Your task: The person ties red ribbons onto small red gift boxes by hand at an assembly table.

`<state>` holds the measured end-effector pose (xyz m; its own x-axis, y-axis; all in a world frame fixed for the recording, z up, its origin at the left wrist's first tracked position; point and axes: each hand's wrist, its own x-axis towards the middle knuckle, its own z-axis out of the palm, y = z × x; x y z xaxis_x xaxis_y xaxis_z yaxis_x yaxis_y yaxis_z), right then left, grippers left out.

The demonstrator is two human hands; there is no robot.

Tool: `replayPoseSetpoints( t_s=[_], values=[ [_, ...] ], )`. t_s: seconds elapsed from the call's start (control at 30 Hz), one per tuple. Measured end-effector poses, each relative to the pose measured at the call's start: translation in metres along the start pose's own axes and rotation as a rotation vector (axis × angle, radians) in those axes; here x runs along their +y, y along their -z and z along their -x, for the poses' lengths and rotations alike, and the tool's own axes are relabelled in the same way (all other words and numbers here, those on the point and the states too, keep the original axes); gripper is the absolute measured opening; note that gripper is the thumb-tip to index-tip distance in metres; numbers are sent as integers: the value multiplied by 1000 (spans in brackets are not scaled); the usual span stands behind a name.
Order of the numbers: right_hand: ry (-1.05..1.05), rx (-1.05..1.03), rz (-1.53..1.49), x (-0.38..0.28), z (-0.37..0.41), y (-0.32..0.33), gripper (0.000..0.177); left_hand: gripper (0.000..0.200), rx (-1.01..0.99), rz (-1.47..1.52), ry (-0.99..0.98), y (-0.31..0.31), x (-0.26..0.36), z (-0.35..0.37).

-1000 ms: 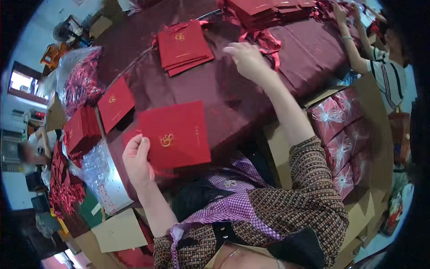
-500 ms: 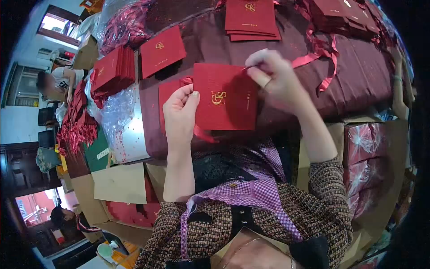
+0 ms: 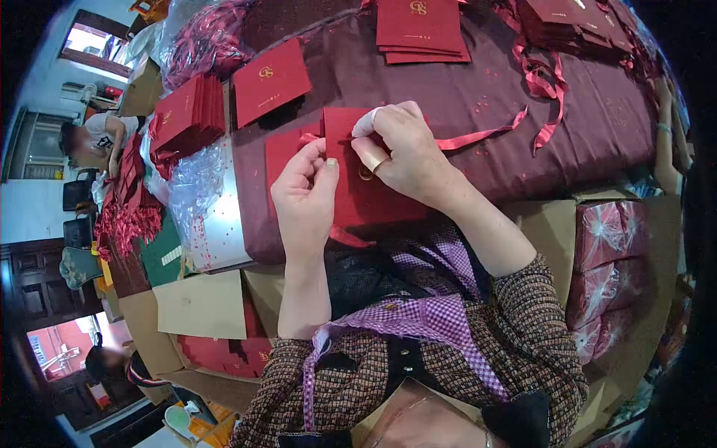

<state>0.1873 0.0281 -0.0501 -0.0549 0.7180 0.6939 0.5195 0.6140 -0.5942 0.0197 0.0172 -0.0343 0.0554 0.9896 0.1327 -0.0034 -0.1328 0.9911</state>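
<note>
A flat red card piece with gold lettering stands in front of me. My left hand pinches its left edge between thumb and fingers. Across its upper part lies my right hand, fingertips pinched together near the left edge and covering most of the lettering. A white wrap covers one fingertip, and a gold band circles a finger. From behind that hand a red ribbon trails right; its pinched part is hidden. Another ribbon end hangs below the left hand. A second red piece lies behind the left hand.
The table has a dark maroon cover. Printed red pieces and stacks lie farther back, with loose ribbon at right. Open cartons flank me, one holding plastic-wrapped red packs. Another person sits at far left.
My right hand has moved left and down from the card's upper right corner to near its left edge. The ribbon behind it has shifted left too. My left hand stays almost in place.
</note>
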Motion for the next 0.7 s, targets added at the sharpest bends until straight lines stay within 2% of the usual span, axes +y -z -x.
replayPoseSetpoints(
  t_s=[0.27,0.47,0.57,0.67,0.7],
  values=[
    [-6,5,-16,-4,0,4,15,31,-55,-8,28,0,9,2],
    [72,10,72,-7,-2,6,17,31,-64,8,5,-4,13,5],
    [125,22,161,-15,-6,9,17,28,-40,-67,-38,-8,14,7],
    [164,-17,330,-27,-9,10,17,28,-51,-254,-270,-4,-3,5],
    [186,-40,385,-29,-9,10,16,28,-52,-255,-270,-4,-4,5]
  ],
)
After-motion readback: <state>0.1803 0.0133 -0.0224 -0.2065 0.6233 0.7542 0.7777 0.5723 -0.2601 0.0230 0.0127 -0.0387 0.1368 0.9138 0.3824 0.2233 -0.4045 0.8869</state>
